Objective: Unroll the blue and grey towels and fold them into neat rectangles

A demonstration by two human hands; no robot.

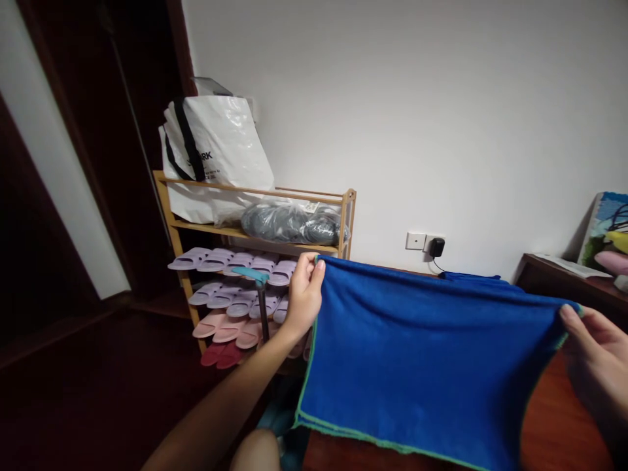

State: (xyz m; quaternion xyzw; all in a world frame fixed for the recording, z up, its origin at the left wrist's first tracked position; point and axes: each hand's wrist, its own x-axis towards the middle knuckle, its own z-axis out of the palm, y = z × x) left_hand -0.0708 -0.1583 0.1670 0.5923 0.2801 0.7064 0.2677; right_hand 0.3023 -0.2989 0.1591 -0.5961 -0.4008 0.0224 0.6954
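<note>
A blue cloth (417, 353) with green stitched edges hangs stretched out between my two hands. My left hand (304, 294) pinches its upper left corner between thumb and fingers. At the far right, my right hand (596, 340) grips the upper right corner. The top edge sags a little in the middle. Along the bottom, doubled green edges show that the cloth is folded over. Below and behind it is a reddish-brown wooden table (559, 418), mostly covered from view by the cloth.
A wooden shoe rack (346, 222) holds several rows of slippers (240, 301). On top are a white bag (220, 144) and a plastic-wrapped grey bundle (294, 222). More blue fabric (473, 279) lies behind the cloth, near a black plug (436, 246) in the wall.
</note>
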